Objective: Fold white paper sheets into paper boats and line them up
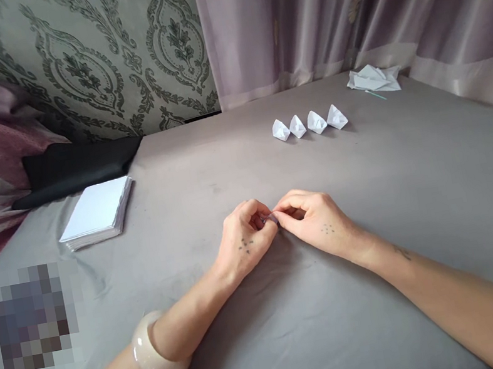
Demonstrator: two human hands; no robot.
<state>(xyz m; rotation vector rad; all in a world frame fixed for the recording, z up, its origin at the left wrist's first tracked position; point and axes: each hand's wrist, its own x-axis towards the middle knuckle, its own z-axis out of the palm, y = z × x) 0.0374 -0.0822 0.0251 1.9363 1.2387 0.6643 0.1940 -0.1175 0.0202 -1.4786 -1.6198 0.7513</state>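
Note:
My left hand [246,235] and my right hand [319,219] meet over the middle of the grey sheet. Both have thumb and fingers pinched together on a small piece of folded paper [271,218]. Only a sliver of that paper shows, looking shaded and pale purple; the fingers cover the rest. Beyond the hands, a row of several folded white paper boats [316,122] sits on the sheet. A stack of square white paper [97,209] lies to the left of my left hand.
At the far right lies a pile of crumpled or folded white paper [373,78], with a thin green stick [375,95] beside it. Black cloth [81,166] is bunched at the back left. Purple curtains [293,17] hang along the back and right. A blurred patch covers the lower left.

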